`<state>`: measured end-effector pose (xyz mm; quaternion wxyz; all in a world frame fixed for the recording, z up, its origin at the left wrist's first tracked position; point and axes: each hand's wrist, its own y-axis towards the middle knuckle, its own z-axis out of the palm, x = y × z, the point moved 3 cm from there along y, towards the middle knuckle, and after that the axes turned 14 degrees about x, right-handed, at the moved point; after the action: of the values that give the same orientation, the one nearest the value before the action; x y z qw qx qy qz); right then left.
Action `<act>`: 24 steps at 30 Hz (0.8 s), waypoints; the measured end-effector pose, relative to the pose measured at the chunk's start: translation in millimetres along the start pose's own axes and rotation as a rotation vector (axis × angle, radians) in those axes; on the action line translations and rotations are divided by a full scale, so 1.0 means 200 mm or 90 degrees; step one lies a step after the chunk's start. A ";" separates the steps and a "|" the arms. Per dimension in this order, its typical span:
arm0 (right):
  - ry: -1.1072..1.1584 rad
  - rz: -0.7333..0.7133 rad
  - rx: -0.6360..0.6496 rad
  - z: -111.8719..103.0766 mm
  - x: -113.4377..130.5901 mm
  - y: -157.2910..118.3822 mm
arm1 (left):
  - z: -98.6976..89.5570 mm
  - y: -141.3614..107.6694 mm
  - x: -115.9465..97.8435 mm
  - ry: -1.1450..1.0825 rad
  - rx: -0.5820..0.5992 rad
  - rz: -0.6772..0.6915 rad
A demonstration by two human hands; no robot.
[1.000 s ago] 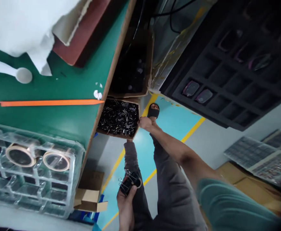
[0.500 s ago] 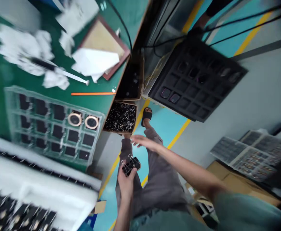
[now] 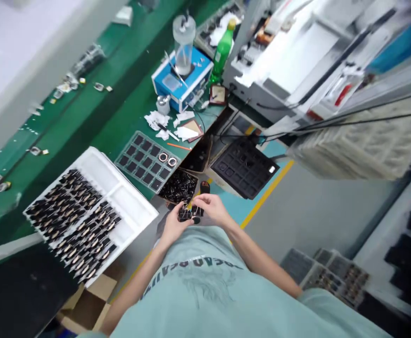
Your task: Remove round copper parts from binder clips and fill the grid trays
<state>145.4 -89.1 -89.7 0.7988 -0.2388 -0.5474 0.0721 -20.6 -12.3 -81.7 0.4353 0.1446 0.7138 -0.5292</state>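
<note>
Close to my body, my left hand (image 3: 177, 221) is closed around a small round piece with black binder clips (image 3: 186, 214) clamped on it. My right hand (image 3: 212, 208) meets it from the other side, fingers pinched at the wire handle of a binder clip on the same piece. Just beyond both hands stands an open box (image 3: 162, 196) full of loose black binder clips (image 3: 180, 184). Left of that, a clear compartment tray (image 3: 135, 172) on the green bench holds black squares and two round gold-rimmed parts (image 3: 167, 159).
A white tray (image 3: 135, 206) with rows of clipped parts overhangs the bench at left. A black compartment tray (image 3: 244, 166) stands beyond the hands to the right. On the green bench (image 3: 120, 108) are a blue box (image 3: 177, 84), a green bottle (image 3: 223, 51) and crumpled tissues (image 3: 156, 120).
My right hand has come in from the right to the clipped piece and now pinches a clip handle. The view has lifted and swung back, showing more of the bench.
</note>
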 end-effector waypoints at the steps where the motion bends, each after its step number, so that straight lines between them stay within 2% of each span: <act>1: -0.001 -0.011 0.003 -0.02 0.05 0.01 | 0.00 0.00 -0.03 -0.004 -0.003 0.011; 3: -0.030 -0.018 0.057 -0.05 0.14 0.04 | 0.01 0.00 -0.09 -0.015 -0.013 0.026; 8: -0.262 -0.013 0.377 -0.06 0.34 0.12 | 0.06 0.02 -0.23 -0.092 -0.041 0.070; 10: -0.335 -0.032 0.424 -0.07 0.40 0.13 | 0.10 0.03 -0.28 -0.139 -0.057 0.087; 13: -0.391 -0.101 0.412 -0.10 0.48 0.17 | 0.17 0.04 -0.34 -0.224 -0.028 0.095; 16: -0.389 -0.107 0.373 -0.14 0.50 0.22 | 0.18 0.00 -0.32 -0.316 -0.003 0.040; 18: -0.396 -0.077 0.350 -0.13 0.45 0.28 | 0.13 -0.05 -0.26 -0.397 -0.063 -0.001; 22: -0.457 0.007 0.336 -0.05 0.24 0.43 | -0.05 -0.14 -0.06 -0.543 -0.273 -0.036; 24: -0.492 0.028 0.287 -0.01 0.14 0.48 | -0.11 -0.13 0.01 -0.563 -0.314 -0.045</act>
<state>172.5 5.2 -111.0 0.5660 -0.0257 -0.7712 0.2902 -50.4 -3.7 -65.4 0.6990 -0.2245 0.5693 -0.3701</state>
